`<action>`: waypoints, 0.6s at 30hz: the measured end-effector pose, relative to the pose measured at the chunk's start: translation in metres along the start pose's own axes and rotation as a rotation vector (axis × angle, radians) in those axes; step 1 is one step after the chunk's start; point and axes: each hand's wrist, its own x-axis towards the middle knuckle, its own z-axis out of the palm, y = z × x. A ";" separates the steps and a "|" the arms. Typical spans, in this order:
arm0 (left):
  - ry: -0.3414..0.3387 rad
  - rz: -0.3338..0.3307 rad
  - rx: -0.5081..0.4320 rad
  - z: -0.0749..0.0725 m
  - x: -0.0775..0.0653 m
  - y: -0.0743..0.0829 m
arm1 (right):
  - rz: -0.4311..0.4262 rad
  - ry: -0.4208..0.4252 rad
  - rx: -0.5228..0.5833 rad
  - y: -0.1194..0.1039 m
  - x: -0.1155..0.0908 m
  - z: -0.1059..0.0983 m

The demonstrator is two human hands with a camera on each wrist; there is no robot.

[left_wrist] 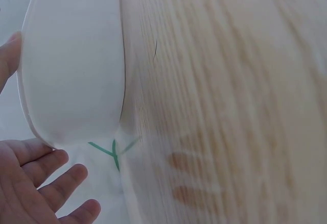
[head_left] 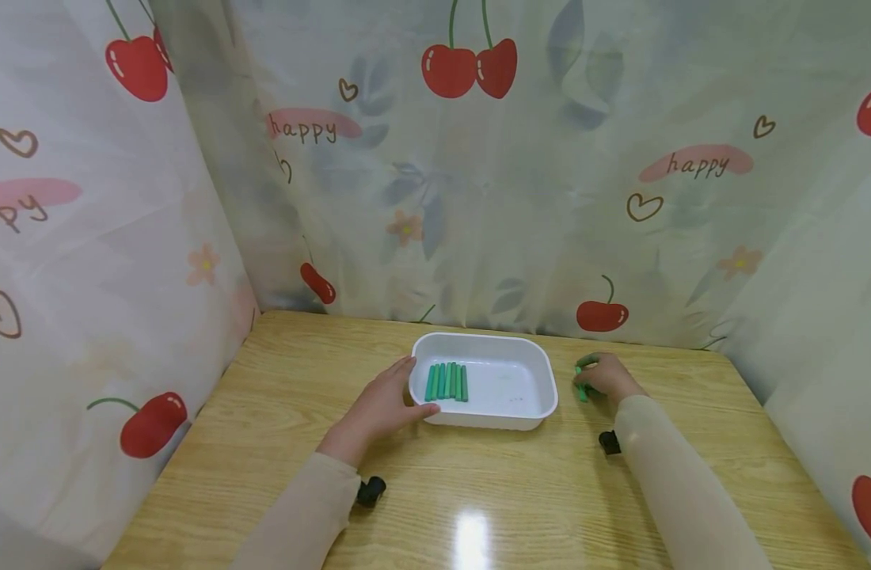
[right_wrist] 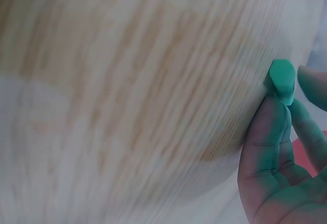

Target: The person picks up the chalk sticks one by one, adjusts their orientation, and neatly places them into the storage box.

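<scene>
A white plastic tray (head_left: 510, 421) sits on the table, with several green chalk sticks (head_left: 446, 382) lined up side by side at its left end. My left hand (head_left: 380, 405) holds that end, thumb at the near rim and forefinger at the far corner. The other left fingers (left_wrist: 64, 185) spread free below the tray in the left wrist view. Right of the tray, my right hand (head_left: 608, 378) holds a green chalk stick (right_wrist: 282, 78) close to the tabletop between thumb and fingers. Green colour covers the right fingers (right_wrist: 263, 137). The hand partly hides the stick.
The wooden table (head_left: 492, 483) ends at the back against a curtain (head_left: 478, 198) printed with cherries. More of this cloth hangs at both sides. Black wrist mounts (head_left: 370, 492) show beside the sleeves.
</scene>
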 end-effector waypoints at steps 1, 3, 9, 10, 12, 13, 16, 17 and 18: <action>0.000 0.001 0.000 0.000 0.000 0.000 | -0.005 -0.005 -0.010 0.000 0.000 0.000; 0.002 0.004 0.003 0.000 0.000 -0.001 | -0.018 -0.014 -0.045 0.000 -0.001 -0.001; 0.008 0.012 0.025 0.001 0.001 -0.003 | -0.017 -0.036 -0.053 0.003 0.001 -0.001; 0.007 0.011 0.023 0.001 0.001 -0.002 | -0.018 -0.035 -0.054 0.004 0.001 -0.001; 0.007 0.009 0.018 0.001 0.001 -0.002 | -0.021 -0.034 -0.055 0.005 0.001 -0.001; 0.006 0.008 0.016 0.001 0.000 -0.002 | -0.022 -0.033 -0.054 0.005 -0.001 -0.002; 0.005 0.009 0.012 0.001 0.000 -0.002 | -0.027 -0.033 -0.040 0.004 -0.006 -0.003; 0.005 0.010 0.012 0.001 0.000 -0.002 | -0.026 -0.034 -0.030 0.003 -0.008 -0.003; 0.006 0.011 0.013 0.001 0.000 -0.002 | -0.028 -0.038 -0.016 0.002 -0.011 -0.003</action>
